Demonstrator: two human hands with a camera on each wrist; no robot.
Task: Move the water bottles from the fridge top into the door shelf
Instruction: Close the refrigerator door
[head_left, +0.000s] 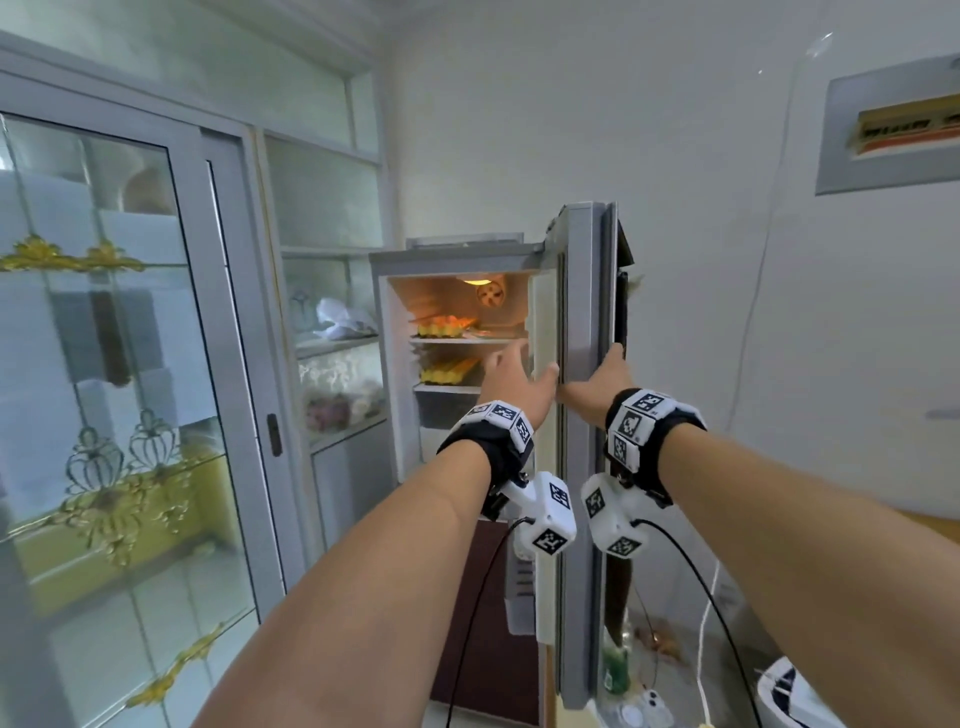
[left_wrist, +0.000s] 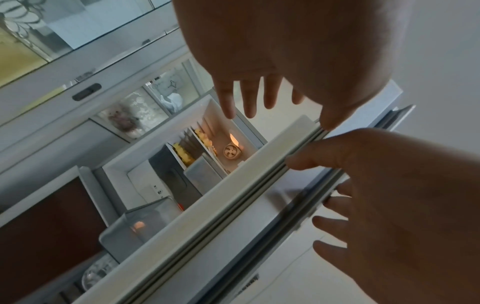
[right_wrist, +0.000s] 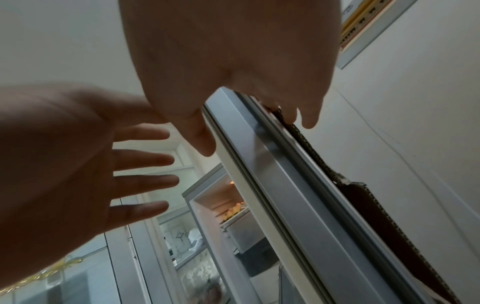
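Observation:
The fridge stands open, and its grey door (head_left: 582, 312) is turned edge-on to me. My right hand (head_left: 605, 379) grips that door's edge, thumb on the near face and fingers curled round the outer side (left_wrist: 335, 205). My left hand (head_left: 511, 379) is open with fingers spread in front of the lit compartment, its thumb by the door's inner seal (left_wrist: 298, 131). A translucent door shelf (left_wrist: 135, 230) hangs low on the door's inner side. The fridge top (head_left: 457, 254) shows only as a thin edge. No water bottle is in view there.
Yellow food sits on two lit fridge shelves (head_left: 447, 327). A glass sliding door (head_left: 104, 364) and glass-fronted cabinets (head_left: 332, 312) fill the left. The white wall lies right of the fridge door, with a green bottle (head_left: 615, 670) on the floor behind it.

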